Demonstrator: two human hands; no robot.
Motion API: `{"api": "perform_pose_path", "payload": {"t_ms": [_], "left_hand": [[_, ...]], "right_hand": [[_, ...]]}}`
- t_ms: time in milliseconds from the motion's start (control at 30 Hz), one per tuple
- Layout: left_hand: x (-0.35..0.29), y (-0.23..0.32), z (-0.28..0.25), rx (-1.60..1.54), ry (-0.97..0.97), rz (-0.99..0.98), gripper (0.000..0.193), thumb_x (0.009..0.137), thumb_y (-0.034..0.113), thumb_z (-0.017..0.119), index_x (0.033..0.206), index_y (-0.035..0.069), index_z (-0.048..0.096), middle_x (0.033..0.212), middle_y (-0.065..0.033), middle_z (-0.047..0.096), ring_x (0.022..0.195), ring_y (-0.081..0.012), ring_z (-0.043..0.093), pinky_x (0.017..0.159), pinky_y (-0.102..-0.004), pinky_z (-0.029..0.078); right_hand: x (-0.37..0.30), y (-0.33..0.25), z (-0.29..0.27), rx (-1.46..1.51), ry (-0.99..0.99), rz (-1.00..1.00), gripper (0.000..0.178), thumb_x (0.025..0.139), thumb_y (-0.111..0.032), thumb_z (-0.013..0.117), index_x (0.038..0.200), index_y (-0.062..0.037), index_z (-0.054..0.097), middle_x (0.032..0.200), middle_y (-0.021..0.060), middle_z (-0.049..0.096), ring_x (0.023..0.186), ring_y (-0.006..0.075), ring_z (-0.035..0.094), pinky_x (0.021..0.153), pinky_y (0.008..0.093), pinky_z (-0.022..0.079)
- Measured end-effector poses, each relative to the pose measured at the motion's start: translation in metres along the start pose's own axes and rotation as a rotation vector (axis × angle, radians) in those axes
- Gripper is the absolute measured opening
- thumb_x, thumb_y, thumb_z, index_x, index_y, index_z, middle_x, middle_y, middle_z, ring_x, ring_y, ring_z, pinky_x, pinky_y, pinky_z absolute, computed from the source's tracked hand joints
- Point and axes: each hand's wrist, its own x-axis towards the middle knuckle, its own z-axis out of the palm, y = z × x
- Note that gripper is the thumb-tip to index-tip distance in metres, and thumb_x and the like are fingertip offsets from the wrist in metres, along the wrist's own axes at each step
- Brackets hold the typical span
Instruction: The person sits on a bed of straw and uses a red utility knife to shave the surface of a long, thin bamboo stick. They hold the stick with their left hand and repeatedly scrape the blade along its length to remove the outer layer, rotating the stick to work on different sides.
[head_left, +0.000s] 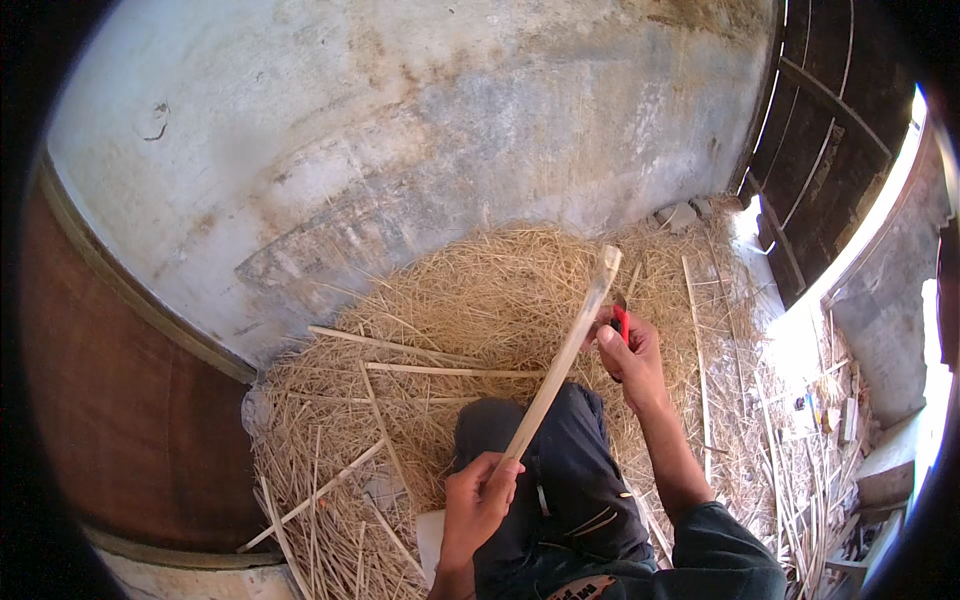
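Note:
A long, pale split bamboo strip [562, 368] slants up and away from my lap, its far end toward the wall. My left hand [480, 505] is closed around its near end, above my left thigh. Close to the far part of the strip, my right hand [635, 358] grips a red-and-black tool [621, 324] with a short dark tip. That tip is beside the strip; whether it touches cannot be made out. The right fingertips are partly behind the tool and the strip.
Loose straw [500, 280] covers the floor around my bent legs. Several thin strips [450, 369] lie across it on the left, more on the right. A stained wall [400, 150] rises ahead, a brown panel [140, 380] stands at left, and dark boards [830, 130] at right.

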Motion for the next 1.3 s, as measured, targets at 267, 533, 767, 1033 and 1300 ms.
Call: {"api": "perform_pose_path", "payload": {"t_ms": [267, 533, 767, 1033, 1300], "left_hand": [[0.014, 0.02, 0.015, 0.26, 0.112, 0.169, 0.025, 0.107, 0.028, 0.069, 0.1, 0.004, 0.07, 0.068, 0.0028, 0.056, 0.058, -0.0032, 0.046, 0.053, -0.0251, 0.035], [0.023, 0.023, 0.013, 0.142, 0.091, 0.167, 0.029, 0.107, 0.027, 0.068, 0.093, 0.001, 0.069, 0.065, 0.004, 0.05, 0.062, -0.0021, 0.042, 0.054, -0.0262, 0.034], [0.022, 0.047, 0.022, 0.132, 0.168, 0.187, 0.031, 0.108, 0.031, 0.067, 0.091, 0.005, 0.064, 0.069, 0.0082, 0.045, 0.063, -0.0018, 0.035, 0.054, -0.0258, 0.026], [0.022, 0.058, 0.032, 0.229, 0.212, 0.267, 0.028, 0.106, 0.029, 0.068, 0.102, 0.001, 0.07, 0.068, 0.0037, 0.054, 0.062, -0.0038, 0.043, 0.054, -0.0258, 0.034], [0.024, 0.06, 0.041, 0.282, 0.262, 0.359, 0.027, 0.105, 0.027, 0.071, 0.103, 0.0, 0.069, 0.066, -0.0014, 0.056, 0.06, -0.006, 0.045, 0.054, -0.0282, 0.037]], "right_hand": [[-0.002, -0.008, 0.003, 0.057, 0.031, 0.094, 0.027, 0.1, -0.026, 0.076, 0.111, -0.001, 0.073, 0.077, -0.0075, 0.06, 0.059, 0.0018, 0.046, 0.054, 0.0221, 0.034], [-0.018, -0.017, 0.003, -0.093, -0.096, -0.103, 0.042, 0.1, -0.035, 0.073, 0.12, 0.0026, 0.069, 0.097, 0.0045, 0.068, 0.092, 0.0136, 0.065, 0.084, 0.0301, 0.051], [-0.034, -0.02, 0.004, -0.639, -0.211, -0.432, 0.032, 0.09, -0.027, 0.084, 0.112, -0.0058, 0.075, 0.093, 0.0134, 0.073, 0.08, 0.0278, 0.073, 0.071, 0.0365, 0.057], [-0.044, -0.023, 0.015, -0.83, -0.241, -0.646, 0.036, 0.081, -0.025, 0.09, 0.111, -0.0093, 0.078, 0.083, 0.0047, 0.071, 0.067, 0.0212, 0.071, 0.056, 0.0335, 0.055], [-0.05, -0.031, 0.022, -0.886, -0.175, -0.657, 0.035, 0.08, -0.025, 0.09, 0.109, -0.0102, 0.078, 0.081, 0.0027, 0.071, 0.063, 0.0198, 0.069, 0.053, 0.0334, 0.055]]}}
